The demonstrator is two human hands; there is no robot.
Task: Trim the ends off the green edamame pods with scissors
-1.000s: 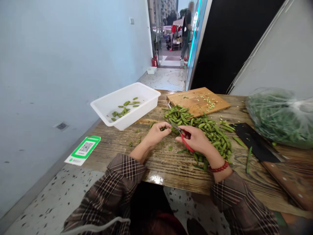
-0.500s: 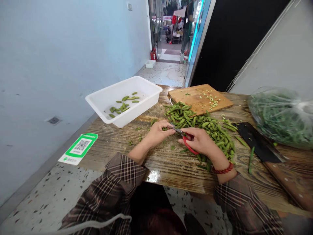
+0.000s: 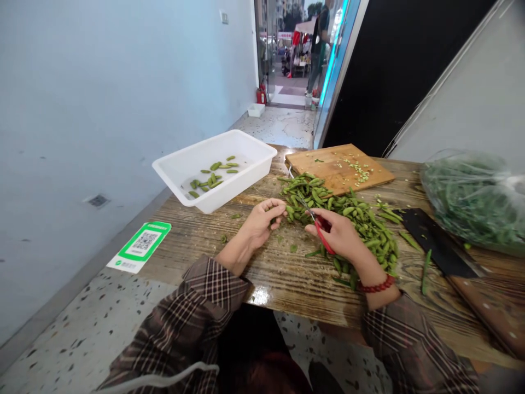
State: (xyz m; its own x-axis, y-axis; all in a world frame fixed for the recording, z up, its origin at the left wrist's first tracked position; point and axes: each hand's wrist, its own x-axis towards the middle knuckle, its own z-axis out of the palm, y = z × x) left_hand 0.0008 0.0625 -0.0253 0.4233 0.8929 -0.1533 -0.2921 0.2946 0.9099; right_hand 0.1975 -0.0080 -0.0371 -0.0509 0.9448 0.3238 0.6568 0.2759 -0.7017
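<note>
My right hand is wrapped round red-handled scissors, whose slim metal blades point up and left over the heap of green soybean pods. My left hand is at the left edge of that heap, its thumb and fingertips pinched together. Whatever lies between those fingertips is too hidden to make out. The two hands are apart, with the blade tips between them. Beyond my left hand stands a white plastic tub with several pods lying on its bottom.
Behind the heap, a wooden cutting board carries chopped bits. On the right lie a cleaver and a clear bag of greens. A QR-code card is on the table's left edge. A person stands by the doorway.
My left hand has drawn back from the scissors and turned, fingers curling in. The scissors' blades have swung from pointing at the left hand to pointing over the heap. The view has shifted slightly.
</note>
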